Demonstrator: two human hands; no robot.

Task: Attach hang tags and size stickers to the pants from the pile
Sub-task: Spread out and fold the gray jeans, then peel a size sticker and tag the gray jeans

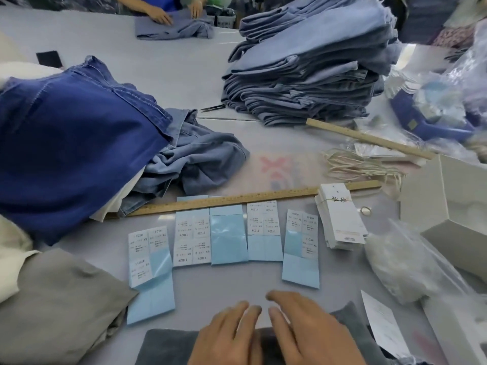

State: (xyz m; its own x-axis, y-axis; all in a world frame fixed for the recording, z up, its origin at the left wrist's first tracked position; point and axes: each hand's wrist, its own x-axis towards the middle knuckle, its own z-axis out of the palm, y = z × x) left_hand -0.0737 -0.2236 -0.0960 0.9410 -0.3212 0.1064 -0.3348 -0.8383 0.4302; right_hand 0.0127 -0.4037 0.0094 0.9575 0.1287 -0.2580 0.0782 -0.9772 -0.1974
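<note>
Both hands, left (226, 335) and right (305, 330), lie flat, fingers straight, on dark grey pants (168, 346); sticker sheets (228, 234) lie beyond.

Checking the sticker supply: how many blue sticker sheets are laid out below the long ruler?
5. Far left sheet, second sheet with most stickers, bare middle sheet, fourth sheet, far right sheet. All lie on the table beyond both hands; more may be stacked underneath.

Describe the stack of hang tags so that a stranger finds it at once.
Follow the long wooden ruler across the table to its right end. The stack of hang tags lies there, right of five blue sticker sheets: tall white cards, the top one with dark brush lettering.
</note>
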